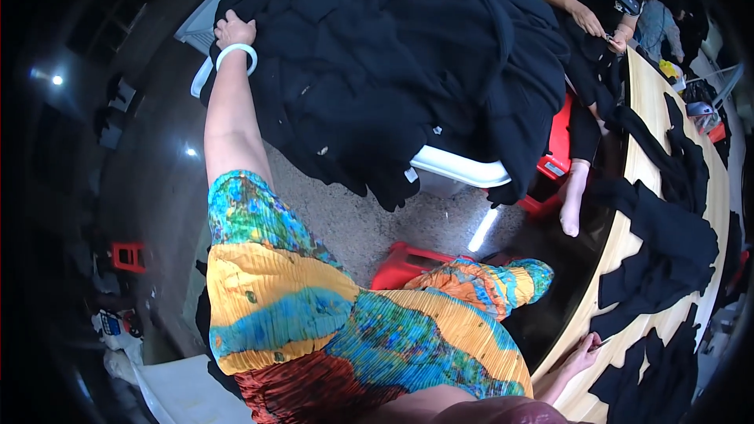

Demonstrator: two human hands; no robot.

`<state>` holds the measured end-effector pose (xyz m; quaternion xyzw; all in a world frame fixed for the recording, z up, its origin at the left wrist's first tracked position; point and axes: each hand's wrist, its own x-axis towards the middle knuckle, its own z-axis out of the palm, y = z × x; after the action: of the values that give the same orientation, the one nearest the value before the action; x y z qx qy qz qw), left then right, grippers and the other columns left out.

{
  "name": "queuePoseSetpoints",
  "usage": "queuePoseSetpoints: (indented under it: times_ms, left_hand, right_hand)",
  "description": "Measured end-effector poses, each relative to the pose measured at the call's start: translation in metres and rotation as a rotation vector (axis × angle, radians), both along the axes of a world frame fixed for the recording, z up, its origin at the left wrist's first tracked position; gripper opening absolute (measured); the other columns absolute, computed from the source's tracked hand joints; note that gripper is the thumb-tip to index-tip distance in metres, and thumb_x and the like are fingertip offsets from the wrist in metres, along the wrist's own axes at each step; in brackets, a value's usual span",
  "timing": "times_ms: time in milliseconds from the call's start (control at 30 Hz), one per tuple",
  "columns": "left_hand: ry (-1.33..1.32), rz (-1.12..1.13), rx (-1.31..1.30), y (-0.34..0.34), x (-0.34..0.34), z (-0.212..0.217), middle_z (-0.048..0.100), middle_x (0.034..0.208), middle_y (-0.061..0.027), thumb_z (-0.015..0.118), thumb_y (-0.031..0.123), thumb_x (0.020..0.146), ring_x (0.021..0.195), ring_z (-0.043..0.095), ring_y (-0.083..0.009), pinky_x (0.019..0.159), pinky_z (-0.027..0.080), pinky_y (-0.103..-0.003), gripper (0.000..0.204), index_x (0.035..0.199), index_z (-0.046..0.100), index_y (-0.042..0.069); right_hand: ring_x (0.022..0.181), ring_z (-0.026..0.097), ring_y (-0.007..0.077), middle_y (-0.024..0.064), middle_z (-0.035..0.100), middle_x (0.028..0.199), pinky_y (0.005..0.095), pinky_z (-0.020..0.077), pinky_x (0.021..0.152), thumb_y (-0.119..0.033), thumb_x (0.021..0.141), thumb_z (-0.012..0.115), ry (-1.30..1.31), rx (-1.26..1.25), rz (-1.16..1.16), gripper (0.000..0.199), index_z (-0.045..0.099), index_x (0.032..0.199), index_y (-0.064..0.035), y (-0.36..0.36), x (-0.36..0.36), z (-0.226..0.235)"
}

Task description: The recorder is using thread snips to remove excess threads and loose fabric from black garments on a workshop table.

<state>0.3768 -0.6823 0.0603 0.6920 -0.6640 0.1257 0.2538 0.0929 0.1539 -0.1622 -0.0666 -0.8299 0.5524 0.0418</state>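
Observation:
My left arm, with a pale bangle at the wrist, stretches out to the far left. At the edge of a big heap of black garments (393, 55), my left hand (236, 30) has its fingers curled, closed on the black cloth. The heap fills and hangs over a white plastic bin (459, 166); small pale tags show on it. My right hand (580, 359) is low on the right, by the edge of the wooden table (577, 404). Its fingers are pinched together on something thin that I cannot make out. Black garment pieces (648, 381) lie close to it.
Across the table corner another person (585, 20) sits working on black cloth with a small tool. Red stools (404, 263) stand on the speckled floor (338, 212), and more black pieces (660, 243) lie along the table. A red stool (128, 257) stands far left.

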Motion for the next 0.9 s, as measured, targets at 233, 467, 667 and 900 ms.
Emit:
queuePoseSetpoints:
  times_ms: [233,467,667,900]
  left_hand:
    - [0.119,-0.109,-0.029,-0.031,0.025,-0.002,0.048,0.118,-0.0175,0.042,0.031,0.083,0.110,0.043,-0.0379,0.092,0.036,-0.042,0.037,0.115,0.050,0.013]
    - [0.609,-0.332,-0.250,0.003,-0.012,0.035,0.056,0.097,-0.0255,0.036,0.039,0.081,0.097,0.051,-0.0397,0.084,0.037,-0.043,0.049,0.090,0.059,-0.003]
    - [0.797,-0.711,-0.321,0.111,-0.094,0.069,0.061,0.081,-0.0154,0.051,0.031,0.080,0.073,0.057,-0.0263,0.068,0.041,-0.032,0.032,0.081,0.061,0.001]
    - [0.657,-1.247,-0.275,0.268,-0.215,0.059,0.059,0.075,-0.0184,0.048,0.036,0.080,0.073,0.057,-0.0359,0.065,0.045,-0.041,0.034,0.076,0.061,0.005]
  right_hand:
    - [0.057,0.041,0.0031,-0.0030,0.047,0.070,0.0150,0.0344,0.051,-0.010,0.085,0.053,0.055,-0.051,-0.071,0.006,0.052,0.087,-0.0045,-0.007,-0.003,-0.009]
    - [0.057,0.043,0.0040,-0.0020,0.048,0.068,0.0152,0.0340,0.049,-0.011,0.084,0.055,0.029,-0.203,0.029,0.007,0.052,0.086,-0.0047,-0.007,-0.010,-0.012]
    - [0.054,0.039,0.0027,-0.0017,0.048,0.069,0.0152,0.0286,0.047,-0.017,0.085,0.055,0.078,-0.142,0.237,0.014,0.054,0.087,-0.0031,-0.057,-0.021,0.016]
    - [0.044,0.037,-0.0006,-0.0031,0.054,0.066,0.0133,0.0237,0.039,-0.017,0.084,0.056,0.054,-0.283,0.472,0.015,0.055,0.094,-0.0073,-0.149,-0.023,0.088]
